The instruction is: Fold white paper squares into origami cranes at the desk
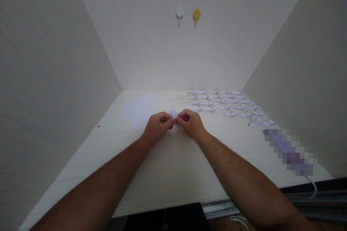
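Between my two hands, near the middle of the table, is a small piece of folded white paper (174,112) that stands up to a point. My left hand (159,125) pinches its left side between thumb and fingers. From the right, my right hand (190,122) pinches the same paper, its fingertips close to those of the left. The fingers cover the lower part of the fold. Several finished white paper cranes (230,114) stand in rows at the back right. Flat white paper sheets (137,110) lie to the left of my hands.
White walls enclose the white table (162,173) on three sides. A white hook (179,11) and a yellow hook (196,14) are on the back wall. A blurred-out long object (288,151) with a cable lies at the right edge. A small red spot (99,126) is at the left.
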`<state>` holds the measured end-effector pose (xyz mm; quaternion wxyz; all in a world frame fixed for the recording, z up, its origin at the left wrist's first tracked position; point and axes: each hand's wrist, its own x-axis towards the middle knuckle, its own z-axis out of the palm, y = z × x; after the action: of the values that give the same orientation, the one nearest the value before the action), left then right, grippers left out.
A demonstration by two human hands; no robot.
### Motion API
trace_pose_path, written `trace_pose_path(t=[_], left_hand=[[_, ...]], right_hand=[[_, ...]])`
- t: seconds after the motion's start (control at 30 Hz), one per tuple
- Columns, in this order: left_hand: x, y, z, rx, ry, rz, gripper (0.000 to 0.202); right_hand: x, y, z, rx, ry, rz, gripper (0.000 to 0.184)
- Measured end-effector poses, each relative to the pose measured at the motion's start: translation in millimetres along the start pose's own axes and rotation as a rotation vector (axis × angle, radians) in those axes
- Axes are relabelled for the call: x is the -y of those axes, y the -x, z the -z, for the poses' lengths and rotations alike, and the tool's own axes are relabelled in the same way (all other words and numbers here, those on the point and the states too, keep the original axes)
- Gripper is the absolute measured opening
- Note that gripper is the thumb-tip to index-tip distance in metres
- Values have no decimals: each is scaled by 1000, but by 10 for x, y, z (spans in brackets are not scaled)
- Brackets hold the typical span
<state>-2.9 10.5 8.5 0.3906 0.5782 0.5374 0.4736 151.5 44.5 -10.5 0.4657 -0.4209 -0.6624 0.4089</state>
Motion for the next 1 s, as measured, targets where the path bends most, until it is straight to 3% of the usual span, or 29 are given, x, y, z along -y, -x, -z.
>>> trace_pose_path(t=[0.2, 0.37, 0.77, 1.0], left_hand=[[65, -38, 10, -47, 112, 5, 16], [86, -54, 15, -23, 142, 4, 17], [68, -39, -17, 34, 94, -66, 12], [45, -22, -31, 68, 86, -63, 14]], right_hand=[[-3, 14, -22, -9, -154, 57, 17], [66, -7, -1, 34, -367, -51, 20], [22, -11, -27, 36, -301, -44, 17], [73, 23, -15, -62, -74, 48, 10]])
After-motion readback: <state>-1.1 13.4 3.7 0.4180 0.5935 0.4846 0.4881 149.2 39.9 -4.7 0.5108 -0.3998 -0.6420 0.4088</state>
